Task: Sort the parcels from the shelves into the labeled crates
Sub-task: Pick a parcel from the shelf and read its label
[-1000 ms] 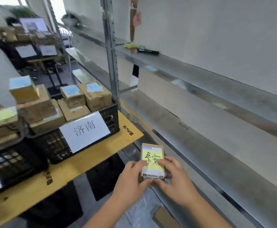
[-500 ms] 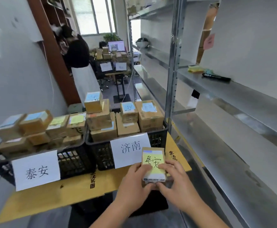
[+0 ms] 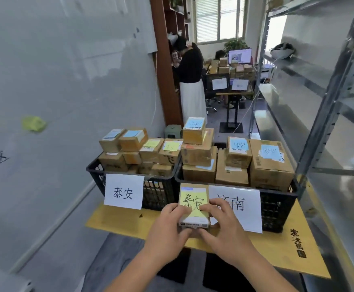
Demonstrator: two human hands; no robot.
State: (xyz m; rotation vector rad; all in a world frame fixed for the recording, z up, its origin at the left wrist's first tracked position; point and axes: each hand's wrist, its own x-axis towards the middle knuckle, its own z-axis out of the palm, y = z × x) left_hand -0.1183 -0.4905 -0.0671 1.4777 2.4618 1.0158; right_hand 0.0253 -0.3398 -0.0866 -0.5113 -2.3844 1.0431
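A small cardboard parcel [image 3: 193, 197] with a yellow handwritten note is gripped from both sides, my left hand [image 3: 167, 226] on its left edge and my right hand [image 3: 224, 226] on its right. I hold it in front of two black crates on a yellow table [image 3: 117, 218]. The left crate [image 3: 159, 190] carries a white label reading 泰安 [image 3: 123, 191] and is filled with small parcels. The right crate [image 3: 277, 205] carries a white label [image 3: 245, 207] partly hidden by my hands and is stacked high with boxes bearing blue notes.
Grey metal shelving [image 3: 327, 114] runs along the right, its upright close to the right crate. A white wall [image 3: 56, 91] is at the left. A person [image 3: 190, 81] stands farther back near another table with parcels [image 3: 230, 68] and a monitor.
My view has swung left from the shelves to face both crates. The parcel stays in both hands and now sits in front of the gap between the two crates.
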